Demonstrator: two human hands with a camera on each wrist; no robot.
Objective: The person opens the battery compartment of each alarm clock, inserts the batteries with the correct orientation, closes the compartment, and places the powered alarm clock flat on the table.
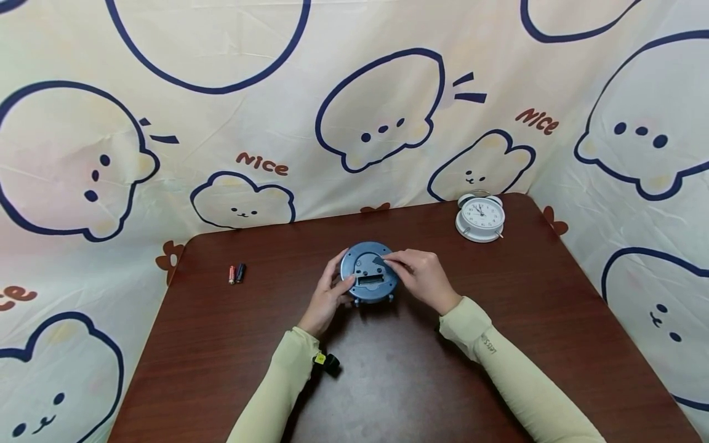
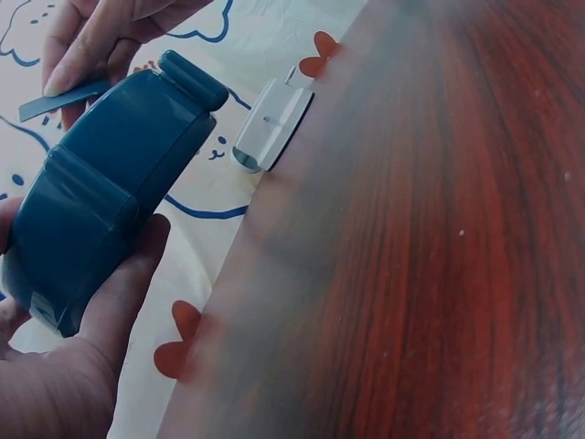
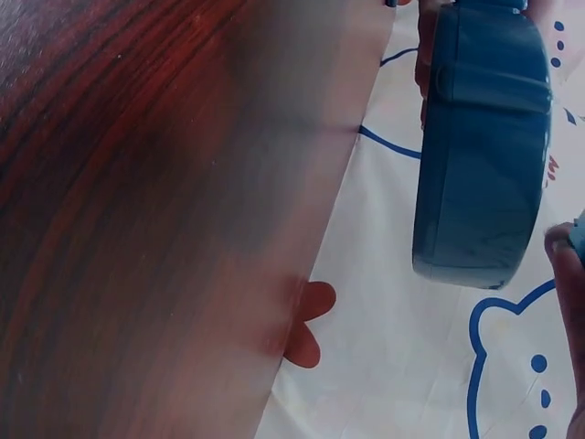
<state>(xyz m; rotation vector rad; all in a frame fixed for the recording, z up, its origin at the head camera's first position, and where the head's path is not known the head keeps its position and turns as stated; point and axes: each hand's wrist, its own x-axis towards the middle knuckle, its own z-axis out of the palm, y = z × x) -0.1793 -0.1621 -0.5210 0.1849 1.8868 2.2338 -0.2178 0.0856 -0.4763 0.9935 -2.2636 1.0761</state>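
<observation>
Gripped a blue clock [image 1: 361, 264] near the middle of a brown table [image 1: 221, 369] with the left hand [image 1: 325, 296], clamped at the side, fingers round the rim, thumb across the lower corner of the back. Pinched a small blue cover [image 1: 380, 261] between thumb and fingertips of the right hand [image 1: 422, 271], just over the upper right of that back. Reached in with both forearms from the near side, angled toward each other in pale green sleeves [image 1: 279, 372], with a black device [image 1: 331, 364] at the left wrist.

Showed the head camera the clock's back, a long battery slot [image 1: 371, 279] uncovered, and 2 batteries [image 1: 240, 273], 1 red and 1 dark, side by side at the table's left. Presented to the left wrist camera the thick blue side and the cover nearly edge-on, tilted; contact with the shell impossible to tell. Offered the right wrist camera mostly smooth flank, right fingertips cut off by the frame.

Kept well apart from the batteries and from a white alarm clock [image 1: 480, 215] near the far right corner, brown wood stretching between. Backed by the far edge and patterned cloth [image 1: 332, 197], with room on the near side between the forearms.
</observation>
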